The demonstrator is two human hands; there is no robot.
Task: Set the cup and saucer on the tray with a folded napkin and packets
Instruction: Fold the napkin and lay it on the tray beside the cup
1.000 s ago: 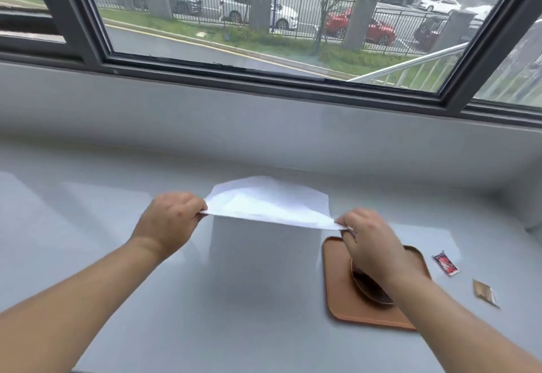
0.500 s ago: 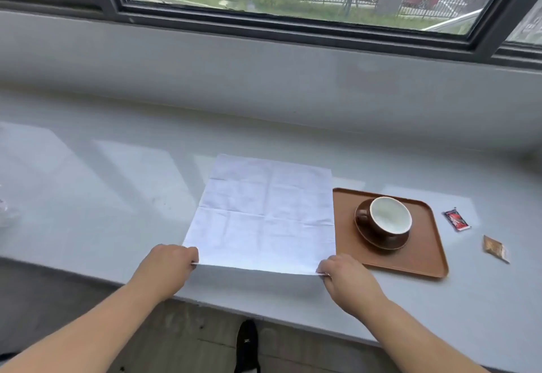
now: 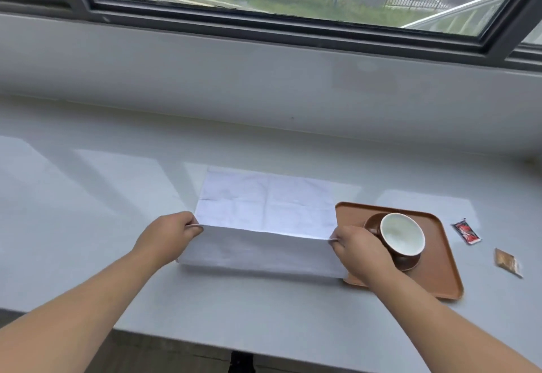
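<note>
Grey counter (image 3: 102, 196): napkin (image 3: 269, 205), tray (image 3: 440, 278), red packet (image 3: 467, 231), brown packet (image 3: 508, 261), perhaps sugar.

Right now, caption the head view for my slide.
Both hands fold a white napkin beside the tray holding cup and saucer.

Broad open stretch of glossy pale grey surface (image 3: 88, 196) to the left of the white paper napkin (image 3: 264, 211), free for passing. Clear band behind the napkin up to the grey wall under the window. Right of the napkin, blocked by the brown rectangular plastic tray (image 3: 440, 270), touching the napkin's right edge, with the brown white-lined cup (image 3: 403, 234) on its brown saucer (image 3: 407, 261) rising in the middle. Beyond the tray, small red packet (image 3: 466, 231) and brown packet (image 3: 509, 262) lying flat, apart from each other; open surface around them
</note>
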